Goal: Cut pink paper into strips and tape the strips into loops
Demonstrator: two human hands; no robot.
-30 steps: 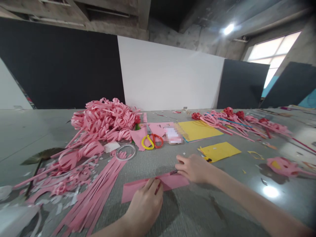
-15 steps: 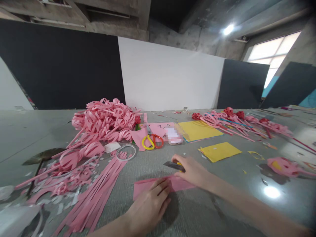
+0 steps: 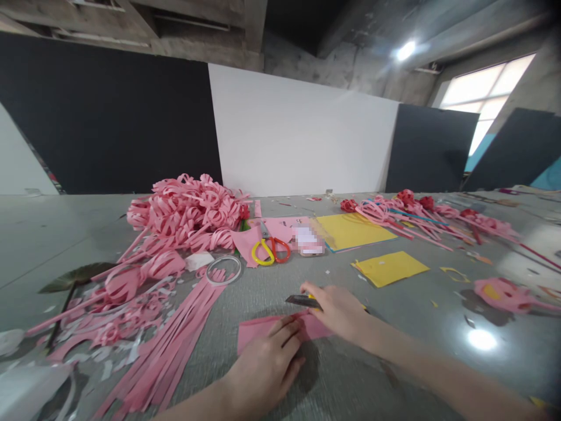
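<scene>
My left hand lies flat on a folded strip of pink paper, its fingers stretched over the paper's middle. In my right hand is a utility knife with a dark blade and some yellow on its handle. The blade points left, just beyond the far edge of the paper. The fingers of that hand touch or hover over the paper's right part; which of the two I cannot tell. Farther off lie scissors with one yellow and one red-orange handle loop.
To the left are cut pink strips, a tape ring and a heap of pink paper loops. A phone lies beside yellow sheets. A folded yellow paper and a pink paper flower are at the right.
My right hand has shifted slightly left and nearer to me with the knife, whose blade now lies lower and flatter. The left hand stays on the pink paper.
</scene>
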